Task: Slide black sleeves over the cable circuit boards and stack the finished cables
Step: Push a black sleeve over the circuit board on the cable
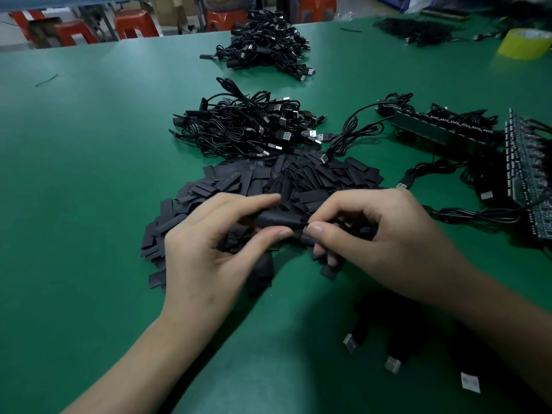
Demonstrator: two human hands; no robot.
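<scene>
Pinched between thumb and fingers of both the left hand (209, 246) and right hand (385, 234), a black sleeve (276, 219) hovers over the loose sleeve pile (298, 180) at mid-bench (89, 174); finished cables (239, 127) are heaped beyond.

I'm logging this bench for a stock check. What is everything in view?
table: one, green, under everything
loose sleeves: a heap, black, centre
near cable pile: one, black, behind the heap
far cable pile: one, black, far centre
circuit boards: several, dark, right edge
tape roll: one, yellow, far right
stools: several, red, beyond the table
plugs: three, silver, near right
held sleeve: one, black, between the hands
left hand: one, pinches held sleeve
right hand: one, pinches its other end
</scene>
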